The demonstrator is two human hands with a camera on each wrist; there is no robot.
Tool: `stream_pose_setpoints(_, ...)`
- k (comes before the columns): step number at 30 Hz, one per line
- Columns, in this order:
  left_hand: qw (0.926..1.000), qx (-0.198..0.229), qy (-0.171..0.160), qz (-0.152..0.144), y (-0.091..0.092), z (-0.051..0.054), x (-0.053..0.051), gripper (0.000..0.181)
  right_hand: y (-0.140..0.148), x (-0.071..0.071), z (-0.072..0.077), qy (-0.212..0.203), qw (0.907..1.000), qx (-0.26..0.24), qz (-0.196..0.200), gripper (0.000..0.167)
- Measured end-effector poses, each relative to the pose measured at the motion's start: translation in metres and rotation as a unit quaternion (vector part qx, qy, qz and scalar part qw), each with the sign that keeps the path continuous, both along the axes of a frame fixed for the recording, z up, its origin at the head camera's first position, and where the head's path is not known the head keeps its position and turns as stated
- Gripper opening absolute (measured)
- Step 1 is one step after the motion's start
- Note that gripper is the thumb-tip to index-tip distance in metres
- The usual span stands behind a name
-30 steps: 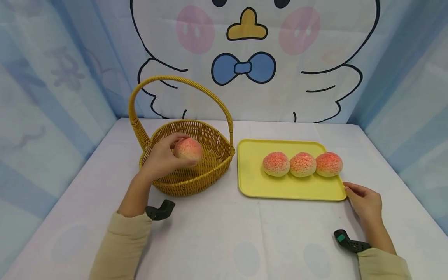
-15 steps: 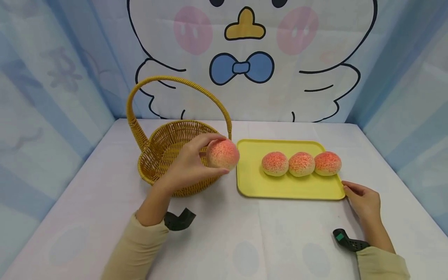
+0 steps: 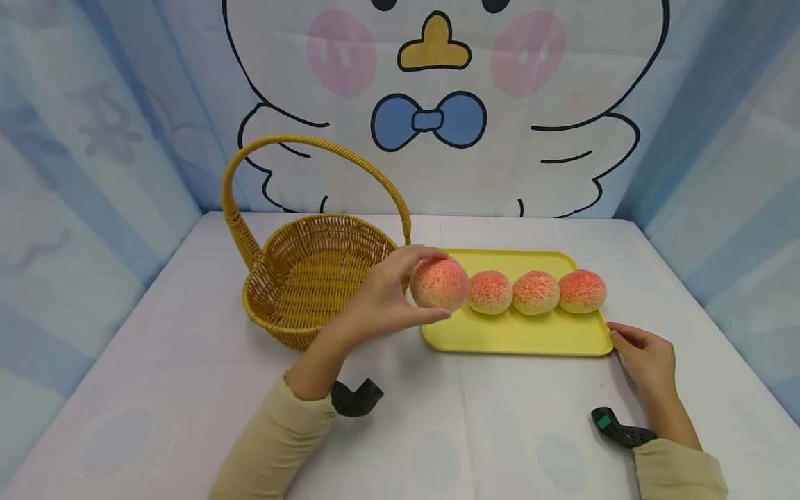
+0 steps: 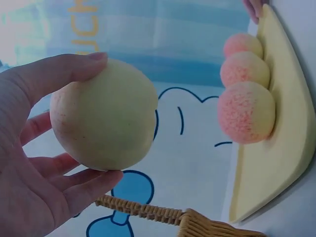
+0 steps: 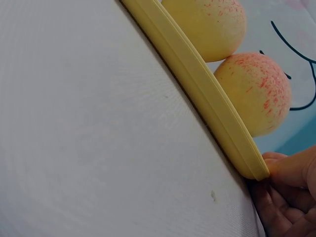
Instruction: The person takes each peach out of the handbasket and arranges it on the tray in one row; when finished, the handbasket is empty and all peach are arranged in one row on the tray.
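A pink and cream peach (image 3: 440, 284) is held between the thumb and fingers of my left hand (image 3: 387, 295), raised over the left end of a yellow tray (image 3: 519, 340). In the left wrist view that peach (image 4: 106, 116) shows its pale side. Three more peaches (image 3: 536, 292) stand in a row on the tray, toward its right part. My right hand (image 3: 646, 357) pinches the tray's front right corner. The right wrist view shows thumb and fingers on that tray corner (image 5: 254, 165), close to the end peach (image 5: 256, 94).
Left of the tray stands a brown wicker basket (image 3: 312, 278) with a tall arched handle (image 3: 325, 144); my left forearm passes in front of it. A white cloth covers the table (image 3: 487, 430). Behind hangs a curtain (image 3: 431, 180) with a cartoon print.
My left hand has carried the peach from above the basket rightward to the tray's left end. The right hand keeps its grip on the tray corner.
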State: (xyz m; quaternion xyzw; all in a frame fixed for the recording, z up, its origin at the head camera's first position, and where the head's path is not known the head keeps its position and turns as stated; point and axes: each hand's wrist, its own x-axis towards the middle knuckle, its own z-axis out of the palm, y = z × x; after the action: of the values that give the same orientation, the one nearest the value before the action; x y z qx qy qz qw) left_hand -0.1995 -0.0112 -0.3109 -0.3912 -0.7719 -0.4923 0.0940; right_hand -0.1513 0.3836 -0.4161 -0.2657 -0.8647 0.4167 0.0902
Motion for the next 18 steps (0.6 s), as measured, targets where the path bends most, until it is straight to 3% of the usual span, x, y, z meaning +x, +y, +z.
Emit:
stream_pose_setpoints(11, 0.9987, 0.003, -0.030, 0.041, 0.019, -0.031, -0.015, 0.064, -0.003, 0.001, 0.001, 0.003, 1.0000, 0.007, 0.002, 0.041)
stream_pose_setpoints(18, 0.9926, -0.089, -0.060, 0.056, 0.026, -0.050, -0.021, 0.067, -0.003, 0.001, 0.003, 0.006, 0.9999, 0.010, 0.006, 0.040)
